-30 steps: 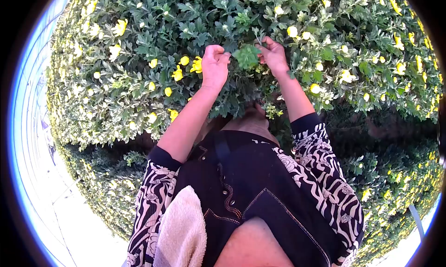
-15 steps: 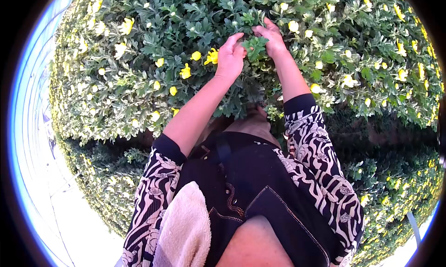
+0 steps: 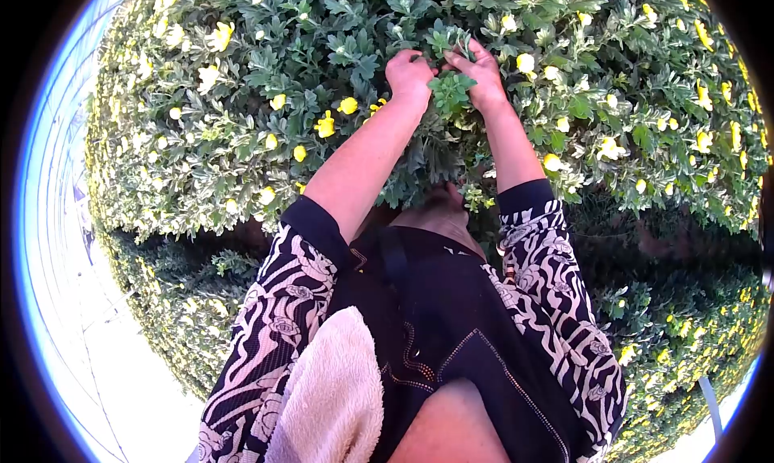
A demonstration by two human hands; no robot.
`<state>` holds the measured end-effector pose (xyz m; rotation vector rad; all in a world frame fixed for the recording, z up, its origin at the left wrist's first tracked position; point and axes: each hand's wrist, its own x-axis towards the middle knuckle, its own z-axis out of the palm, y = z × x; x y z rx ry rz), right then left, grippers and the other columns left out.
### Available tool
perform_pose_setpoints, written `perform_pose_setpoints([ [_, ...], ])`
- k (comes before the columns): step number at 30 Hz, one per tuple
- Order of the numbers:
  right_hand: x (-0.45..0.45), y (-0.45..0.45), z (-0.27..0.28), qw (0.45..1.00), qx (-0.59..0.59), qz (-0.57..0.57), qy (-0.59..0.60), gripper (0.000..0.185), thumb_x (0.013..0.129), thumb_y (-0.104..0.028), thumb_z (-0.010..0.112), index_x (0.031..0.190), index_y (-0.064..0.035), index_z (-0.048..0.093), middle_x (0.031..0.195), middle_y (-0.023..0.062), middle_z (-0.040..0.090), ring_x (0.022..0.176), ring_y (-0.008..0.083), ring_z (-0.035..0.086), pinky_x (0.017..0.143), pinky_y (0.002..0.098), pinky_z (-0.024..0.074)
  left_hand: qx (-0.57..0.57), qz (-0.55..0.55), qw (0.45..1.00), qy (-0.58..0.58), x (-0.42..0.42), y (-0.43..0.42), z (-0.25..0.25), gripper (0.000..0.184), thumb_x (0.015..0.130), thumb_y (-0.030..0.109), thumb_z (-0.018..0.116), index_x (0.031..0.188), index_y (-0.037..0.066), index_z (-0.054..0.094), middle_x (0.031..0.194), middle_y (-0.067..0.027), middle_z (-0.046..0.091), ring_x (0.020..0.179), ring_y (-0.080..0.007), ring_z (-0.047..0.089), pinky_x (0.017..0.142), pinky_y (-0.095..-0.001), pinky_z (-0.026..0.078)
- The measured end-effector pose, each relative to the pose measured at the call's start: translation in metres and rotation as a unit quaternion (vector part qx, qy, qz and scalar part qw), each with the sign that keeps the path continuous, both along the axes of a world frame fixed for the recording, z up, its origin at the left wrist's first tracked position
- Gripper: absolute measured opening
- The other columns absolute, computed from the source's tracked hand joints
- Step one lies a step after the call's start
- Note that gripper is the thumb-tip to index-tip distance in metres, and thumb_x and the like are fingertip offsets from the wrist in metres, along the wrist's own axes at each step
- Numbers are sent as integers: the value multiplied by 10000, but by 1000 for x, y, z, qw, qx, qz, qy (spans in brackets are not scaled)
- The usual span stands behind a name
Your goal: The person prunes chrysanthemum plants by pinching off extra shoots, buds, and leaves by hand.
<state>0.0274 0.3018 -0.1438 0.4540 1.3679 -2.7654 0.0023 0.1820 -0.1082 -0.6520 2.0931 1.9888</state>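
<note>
My left hand (image 3: 409, 78) reaches into the foliage with its fingers curled closed; their tips are partly hidden, and I cannot make out what is in them. Close by on the right, my right hand (image 3: 481, 78) has thumb and fingers closed round a green chrysanthemum shoot (image 3: 448, 41). Between the two wrists a brighter green leafy tip (image 3: 451, 91) stands up. Several yellow chrysanthemum flowers (image 3: 325, 124) sit just left of my left forearm.
Dense chrysanthemum plants (image 3: 226, 108) with yellow blooms and buds spread on both sides. A dark gap (image 3: 661, 229) runs between this row and another row (image 3: 685, 326) behind me. A pale towel (image 3: 339, 382) hangs over my front.
My left hand has moved slightly right and its fingers have curled in, covering some of the yellow flowers with the forearm. My right hand has shifted slightly right and down, fingers now at the shoot.
</note>
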Motion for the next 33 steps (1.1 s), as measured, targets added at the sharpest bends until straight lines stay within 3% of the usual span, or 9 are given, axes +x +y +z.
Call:
perform_pose_setpoints([
  [2, 2, -2, 2, 1000, -6, -5, -16, 164, 829, 4, 690, 962, -76, 636, 837, 13, 647, 674, 123, 634, 605, 254, 521, -18, 2, 1000, -23, 2, 1, 1, 180, 846, -60, 560, 1015, -38, 617, 824, -107, 633, 622, -182, 642, 504, -299, 492],
  [5, 5, 2, 6, 999, 19, -26, -41, 194, 820, 42, 682, 957, -88, 637, 823, 18, 655, 653, 118, 622, 595, 269, 538, -39, -111, 983, 144, 11, 3, -6, 120, 821, -50, 620, 937, -21, 613, 814, -82, 646, 617, -143, 630, 506, -271, 473],
  [10, 12, -1, 4, 1000, 4, -8, 9, 223, 828, 44, 676, 1021, -64, 640, 894, 56, 687, 731, 129, 659, 631, 276, 554, 77, -47, 991, 101, 12, 10, 5, 58, 812, 22, 685, 810, -2, 631, 721, -43, 638, 596, -122, 598, 507, -273, 451],
  [13, 15, -5, 9, 998, -15, -48, -32, 168, 838, 18, 678, 965, -84, 635, 842, 27, 667, 635, 95, 602, 597, 259, 525, -170, -83, 978, 84, 9, 7, 15, 212, 789, 110, 706, 676, -42, 610, 578, -102, 587, 517, -164, 526, 535, -351, 438],
  [16, 14, 1, -2, 999, -16, -42, -10, 181, 852, 4, 662, 996, -99, 623, 857, 28, 674, 661, 92, 589, 580, 256, 514, -408, -260, 875, 30, -1, -7, 0, 162, 781, 121, 669, 853, -21, 697, 796, -187, 690, 761, -319, 681, 705, -377, 532],
  [20, 15, 1, 6, 997, -33, -68, -19, 215, 826, 27, 684, 975, -115, 622, 827, 14, 664, 638, 87, 572, 611, 236, 472, -495, -354, 792, -45, 16, -13, 6, 226, 771, 129, 643, 950, 5, 702, 943, -210, 685, 935, -353, 662, 817, -392, 538],
  [24, 10, 4, 8, 994, 72, -81, 30, 91, 898, -39, 626, 975, -87, 623, 799, 10, 650, 607, 78, 577, 504, 243, 447, -382, -426, 817, 68, 47, -8, 18, 215, 763, 165, 648, 875, -13, 695, 932, -245, 664, 900, -392, 647, 798, -447, 526],
  [29, 79, -9, 93, 920, 381, -55, 66, 201, 976, -117, 524, 1132, -21, 606, 928, 40, 665, 659, 78, 582, 611, 212, 449, -219, -446, 816, 296, 113, -43, 68, 248, 879, 184, 549, 740, -22, 554, 784, -188, 579, 808, -412, 580, 728, -444, 491],
  [33, 175, -18, 142, 914, 386, 44, 115, 208, 978, -74, 492, 1139, -5, 605, 1025, 53, 661, 733, 72, 574, 636, 209, 449, 44, -557, 828, 43, 145, -121, 133, 266, 957, 175, 503, 785, -26, 540, 837, -113, 670, 743, -189, 658, 650, -308, 517],
])
